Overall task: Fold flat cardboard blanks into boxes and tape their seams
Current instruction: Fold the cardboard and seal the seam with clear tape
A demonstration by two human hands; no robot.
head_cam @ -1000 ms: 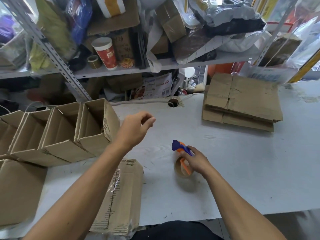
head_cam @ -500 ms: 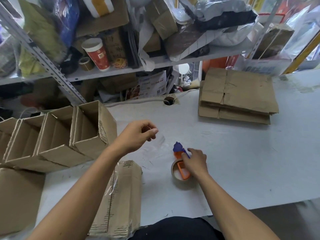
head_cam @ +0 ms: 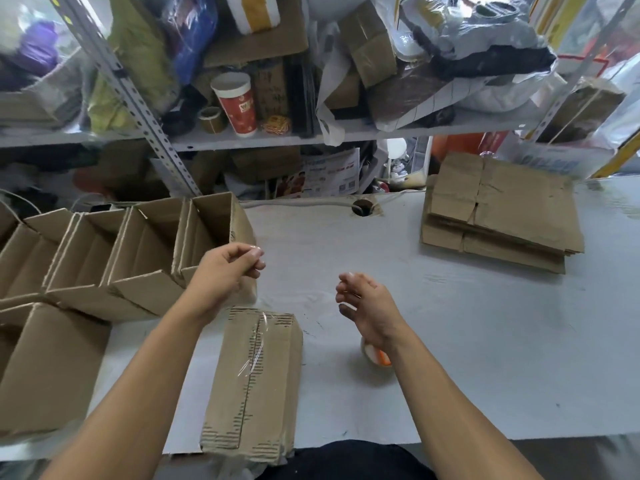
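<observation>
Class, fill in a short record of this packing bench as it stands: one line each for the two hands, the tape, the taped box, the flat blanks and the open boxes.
left hand: raised above the table, fingers loosely curled, nothing clearly held
right hand: raised, fingers relaxed, empty
tape dispenser: on the table, partly hidden under the right wrist
taped box: near edge, seam taped
flat blanks: stacked far right
open boxes: row at left

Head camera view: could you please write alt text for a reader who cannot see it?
Two bare hands hover empty over a white table, left hand loosely curled, right hand relaxed above a tape dispenser. A taped box lies nearest, open boxes left, flat blanks far right.
</observation>
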